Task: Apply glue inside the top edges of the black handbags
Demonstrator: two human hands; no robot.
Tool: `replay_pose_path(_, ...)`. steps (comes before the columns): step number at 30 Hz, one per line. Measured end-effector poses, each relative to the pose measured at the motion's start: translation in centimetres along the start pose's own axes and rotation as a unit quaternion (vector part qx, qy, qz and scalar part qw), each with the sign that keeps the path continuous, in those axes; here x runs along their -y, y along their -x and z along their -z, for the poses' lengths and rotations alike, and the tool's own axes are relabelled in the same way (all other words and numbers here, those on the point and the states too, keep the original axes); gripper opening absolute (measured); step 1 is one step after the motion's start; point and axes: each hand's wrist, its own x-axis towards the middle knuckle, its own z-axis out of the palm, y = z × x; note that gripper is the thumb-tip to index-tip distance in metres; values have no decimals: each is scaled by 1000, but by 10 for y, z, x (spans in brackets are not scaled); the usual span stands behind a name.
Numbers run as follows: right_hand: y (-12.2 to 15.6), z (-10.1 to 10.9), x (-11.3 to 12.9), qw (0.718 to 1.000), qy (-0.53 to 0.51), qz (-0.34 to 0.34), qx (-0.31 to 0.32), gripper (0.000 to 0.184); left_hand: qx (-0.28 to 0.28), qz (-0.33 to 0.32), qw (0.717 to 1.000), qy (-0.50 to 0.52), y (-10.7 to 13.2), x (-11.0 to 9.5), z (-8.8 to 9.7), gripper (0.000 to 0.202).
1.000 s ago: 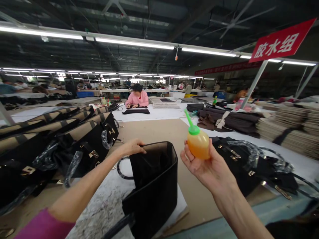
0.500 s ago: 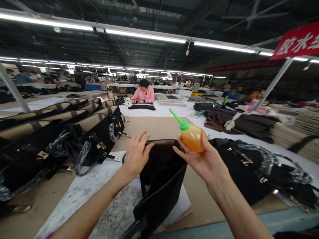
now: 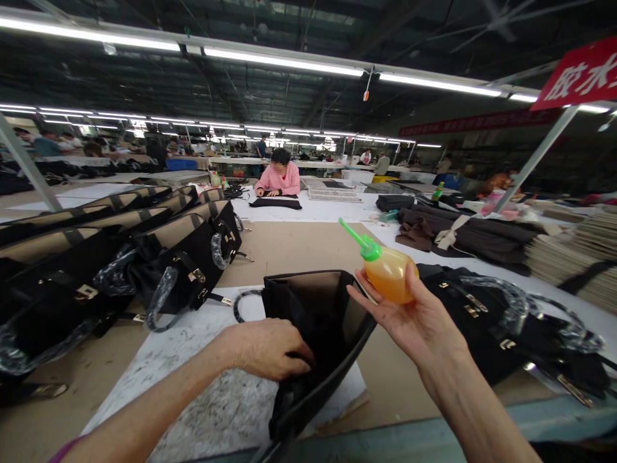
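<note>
- Left hand (image 3: 267,350) curls its fingers over the near-left rim of the open black bag (image 3: 332,360), gripping it
- The bag stands on a white board (image 3: 193,328) at 12 o'clock
- Right hand (image 3: 417,321), at the bag's 3 o'clock, cradles an orange bottle (image 3: 389,275), green nozzle (image 3: 354,233) pointing to 10 o'clock
- Finished bags (image 3: 187,257) line up at 9 o'clock
</note>
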Motion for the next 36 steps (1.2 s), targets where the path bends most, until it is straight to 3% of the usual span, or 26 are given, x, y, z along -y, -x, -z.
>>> replay_pose_path(4,7,-4,3,1000,17,2,-15,39,-28,200,969,-142,18,12,-2,33)
replay_pose_path(9,8,-1,6,999,27,-2,-33,48,-51,439,865,-237,65,20,8,26)
replay_pose_path(11,8,2,8,999,38,0,-37,56,-65,489,836,-240,86,25,8,24)
replay_pose_path(16,9,3,11,997,60,5,-38,59,-98,469,845,-236,107,23,-1,26)
replay_pose_path(19,10,1,11,996,67,1,-57,68,-190,437,850,-224,97,3,2,23)
replay_pose_path(22,12,-5,10,994,62,-3,-90,67,-309,297,893,-135,79,-19,5,21)
replay_pose_path(25,14,-10,8,990,52,-6,-128,56,-306,195,931,32,56,-23,-7,18)
replay_pose_path(27,16,-12,7,990,57,-5,-129,50,-287,219,928,89,40,-9,-21,20)
replay_pose_path(29,18,-10,8,992,69,-1,-109,47,-292,291,907,80,26,11,-35,28)
replay_pose_path(32,22,-4,8,994,85,2,-70,46,-348,365,863,24,13,38,-47,43)
replay_pose_path(36,25,2,7,994,79,-16,-76,37,-410,379,830,1,-5,52,-51,66)
